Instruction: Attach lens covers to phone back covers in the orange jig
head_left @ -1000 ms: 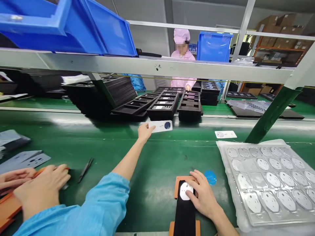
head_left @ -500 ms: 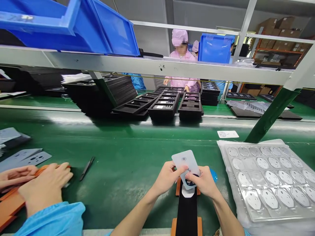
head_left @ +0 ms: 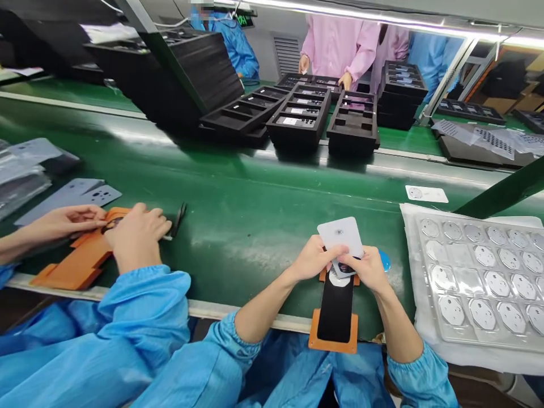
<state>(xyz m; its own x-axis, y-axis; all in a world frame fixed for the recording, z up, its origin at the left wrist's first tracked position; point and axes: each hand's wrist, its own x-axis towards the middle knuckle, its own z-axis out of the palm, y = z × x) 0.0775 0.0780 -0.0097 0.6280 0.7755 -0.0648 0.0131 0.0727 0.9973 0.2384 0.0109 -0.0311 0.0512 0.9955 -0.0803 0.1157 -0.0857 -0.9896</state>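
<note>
My left hand (head_left: 315, 259) and my right hand (head_left: 370, 267) are both closed on a thin pale plate (head_left: 340, 231) with rounded corners and a small dark mark. The thumbs press on its lower part, where a dark round patch shows between them. Just below the plate, a white disc (head_left: 339, 280) lies at the top of a long black panel (head_left: 335, 311). That panel rests in an orange fixture (head_left: 334, 344), which reaches over the bench's front edge. A blue round piece (head_left: 384, 260) lies beside my right hand.
On the right, a clear tray (head_left: 463, 334) holds rows of white discs; a white card (head_left: 426, 194) lies behind it. To the left, a co-worker's hands (head_left: 138, 235) work over another orange fixture (head_left: 79, 265), near black tweezers (head_left: 179, 220). Black trays (head_left: 300, 136) stand at the back.
My view has tilted downward, so the bench edge and blue sleeves now show. My hands still hold the plate over the fixture. More of the co-worker's orange fixture is visible.
</note>
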